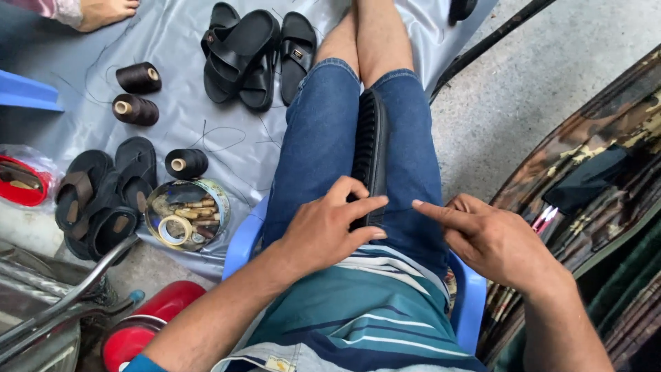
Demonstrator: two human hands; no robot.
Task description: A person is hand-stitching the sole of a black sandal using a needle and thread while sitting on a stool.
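A black ridged shoe sole [370, 145] stands on edge, clamped between my thighs in blue denim shorts [313, 145]. My left hand [329, 224] rests on the near end of the sole, thumb and fingers wrapped over it. To its right, my right hand [489, 238] hovers with the index finger stretched toward the sole, the tip a short gap away. Nothing is seen in the right hand. I sit on a blue plastic chair [241, 244].
On the grey sheet [179, 41] lie black sandals [251, 55], more sandals [103, 193], three spools of dark thread [138, 77], and a round tin of tools and tape [189, 213]. Another person's foot [103, 12] is top left. A camouflage tarp [592, 179] lies right, a red canister [148, 324] lower left.
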